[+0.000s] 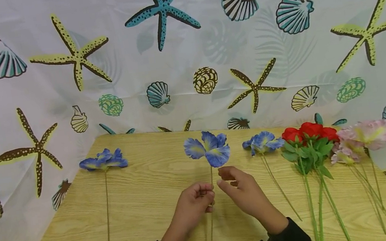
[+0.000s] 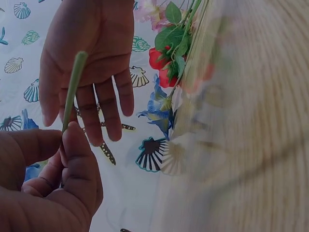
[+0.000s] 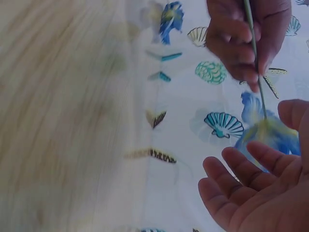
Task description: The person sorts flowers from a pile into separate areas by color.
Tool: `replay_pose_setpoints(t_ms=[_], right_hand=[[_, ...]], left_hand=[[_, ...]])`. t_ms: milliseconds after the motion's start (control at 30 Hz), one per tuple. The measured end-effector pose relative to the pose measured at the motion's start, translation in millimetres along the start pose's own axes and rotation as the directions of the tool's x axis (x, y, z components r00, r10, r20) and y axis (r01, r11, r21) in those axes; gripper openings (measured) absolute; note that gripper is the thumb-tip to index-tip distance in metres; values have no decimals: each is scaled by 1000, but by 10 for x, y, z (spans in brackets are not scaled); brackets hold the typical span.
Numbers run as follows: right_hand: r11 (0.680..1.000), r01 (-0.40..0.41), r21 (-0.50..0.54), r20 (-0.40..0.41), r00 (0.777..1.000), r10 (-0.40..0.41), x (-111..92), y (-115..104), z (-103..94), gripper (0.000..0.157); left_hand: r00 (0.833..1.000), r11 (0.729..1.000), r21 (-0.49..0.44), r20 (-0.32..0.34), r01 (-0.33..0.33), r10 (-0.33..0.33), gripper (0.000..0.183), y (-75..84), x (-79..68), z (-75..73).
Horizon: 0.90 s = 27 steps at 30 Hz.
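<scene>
My left hand (image 1: 194, 203) pinches the thin stem of a blue artificial iris (image 1: 209, 149) between thumb and fingers, its bloom up and its stem end hanging down. In the left wrist view the green stem (image 2: 73, 92) sticks out past the thumb and fingertip. Just right of the stem is my right hand (image 1: 243, 191), fingers apart and holding nothing. The right wrist view shows that hand's palm (image 3: 270, 193) turned up, below the blue bloom (image 3: 270, 137). Black straps with small devices sit on both wrists.
Another blue iris (image 1: 103, 161) lies at the left of the wooden table (image 1: 146, 156). To the right lie one more blue iris (image 1: 263, 142), red roses (image 1: 311, 132) with green leaves, and pink flowers (image 1: 369, 133). A sea-patterned cloth (image 1: 127, 72) hangs behind and at the sides.
</scene>
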State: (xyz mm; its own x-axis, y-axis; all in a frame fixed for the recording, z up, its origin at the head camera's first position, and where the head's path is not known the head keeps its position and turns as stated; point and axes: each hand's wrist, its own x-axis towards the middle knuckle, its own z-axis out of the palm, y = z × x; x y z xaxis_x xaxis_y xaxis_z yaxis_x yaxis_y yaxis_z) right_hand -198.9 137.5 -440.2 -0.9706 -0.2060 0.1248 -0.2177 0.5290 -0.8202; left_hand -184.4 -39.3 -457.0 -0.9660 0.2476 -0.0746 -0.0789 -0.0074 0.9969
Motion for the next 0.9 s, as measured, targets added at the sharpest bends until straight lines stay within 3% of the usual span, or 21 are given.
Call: replay_pose_setpoints(t_ms=[233, 433, 533, 667, 767, 900], right_hand=[[982, -36, 185, 21, 999, 33, -2, -71, 80, 24], [980, -29, 197, -38, 999, 37, -6, -77, 110, 24], [982, -31, 188, -66, 997, 44, -5, -65, 124, 26], [965, -54, 257, -74, 994, 75, -13, -66, 124, 26], [944, -82, 319, -63, 992, 107, -30, -70, 109, 27], [935, -116, 334, -51, 989, 141, -49, -47, 74, 24]], left_hand=[[999, 1000, -21, 32, 13, -12, 23, -15, -38, 83], [997, 997, -68, 66, 45, -41, 27, -53, -66, 125], [997, 992, -112, 54, 60, -54, 25, -82, -70, 153], [997, 986, -146, 41, 75, -69, 23, -108, -75, 180], [998, 997, -59, 23, 52, -51, 31, -128, -74, 156], [999, 987, 162, -41, 12, -5, 48, -161, -64, 43]])
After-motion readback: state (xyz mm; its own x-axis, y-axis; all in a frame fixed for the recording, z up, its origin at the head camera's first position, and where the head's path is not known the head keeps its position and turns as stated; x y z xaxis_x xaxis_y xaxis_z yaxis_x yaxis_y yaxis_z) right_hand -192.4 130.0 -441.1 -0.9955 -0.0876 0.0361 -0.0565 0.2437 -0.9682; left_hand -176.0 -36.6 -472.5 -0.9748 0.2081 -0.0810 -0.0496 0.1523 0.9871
